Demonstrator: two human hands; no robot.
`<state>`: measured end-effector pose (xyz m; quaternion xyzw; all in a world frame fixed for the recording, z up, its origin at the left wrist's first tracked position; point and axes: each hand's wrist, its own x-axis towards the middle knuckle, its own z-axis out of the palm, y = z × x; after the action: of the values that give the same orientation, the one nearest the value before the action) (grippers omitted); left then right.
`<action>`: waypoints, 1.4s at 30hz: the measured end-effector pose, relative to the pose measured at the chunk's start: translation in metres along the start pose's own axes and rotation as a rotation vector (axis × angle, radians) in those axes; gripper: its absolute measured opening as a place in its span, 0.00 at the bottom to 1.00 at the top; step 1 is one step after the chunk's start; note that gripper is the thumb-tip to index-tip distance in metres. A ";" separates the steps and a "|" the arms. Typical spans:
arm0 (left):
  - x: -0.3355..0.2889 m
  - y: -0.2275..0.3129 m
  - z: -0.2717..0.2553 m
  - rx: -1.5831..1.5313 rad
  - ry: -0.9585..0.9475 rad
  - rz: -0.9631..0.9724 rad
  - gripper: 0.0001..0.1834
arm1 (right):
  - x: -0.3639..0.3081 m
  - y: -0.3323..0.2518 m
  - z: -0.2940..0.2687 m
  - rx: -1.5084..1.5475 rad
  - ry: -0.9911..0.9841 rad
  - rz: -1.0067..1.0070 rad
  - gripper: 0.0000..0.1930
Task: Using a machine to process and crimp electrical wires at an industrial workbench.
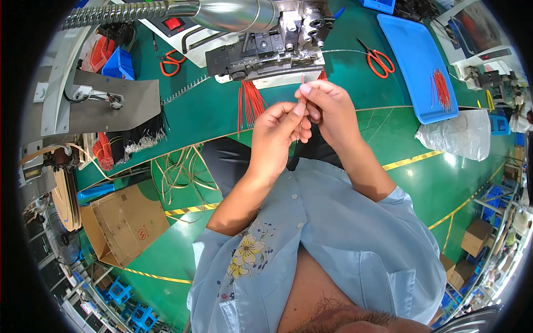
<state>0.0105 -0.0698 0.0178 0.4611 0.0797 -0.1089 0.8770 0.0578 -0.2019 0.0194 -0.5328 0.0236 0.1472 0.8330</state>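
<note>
My left hand (278,130) and my right hand (328,108) meet in front of a metal crimping machine (272,47), at the table's near edge. Both are closed in a pinch on a thin red wire (303,79). One end of it points up toward the machine, and a thin dark end shows below my fingers. The fingers cover most of its length. Just left of my hands, a bundle of red wires (251,105) hangs out from under the machine's front edge.
Red-handled scissors (380,63) lie right of the machine, red-handled snips (172,62) left. A blue tray (413,61) at the right holds red wires (441,91). A metal lamp arm (233,14) crosses overhead. Black wires (145,133) lie at the left; a cardboard box (129,222) stands below.
</note>
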 end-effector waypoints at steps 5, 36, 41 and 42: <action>0.013 0.006 0.003 -0.032 0.016 -0.031 0.10 | 0.014 -0.002 -0.001 -0.003 -0.002 -0.033 0.10; 0.019 0.005 0.006 0.132 0.030 0.080 0.10 | 0.016 -0.005 -0.002 0.047 -0.003 -0.039 0.07; 0.011 0.010 -0.001 0.355 0.168 0.315 0.11 | 0.006 -0.004 -0.006 -0.192 -0.031 -0.118 0.07; 0.012 0.014 -0.001 0.334 0.141 0.333 0.11 | 0.001 -0.009 -0.004 -0.238 -0.056 -0.115 0.07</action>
<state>0.0260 -0.0628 0.0250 0.6128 0.0446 0.0580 0.7869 0.0616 -0.2089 0.0254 -0.6240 -0.0477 0.1159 0.7713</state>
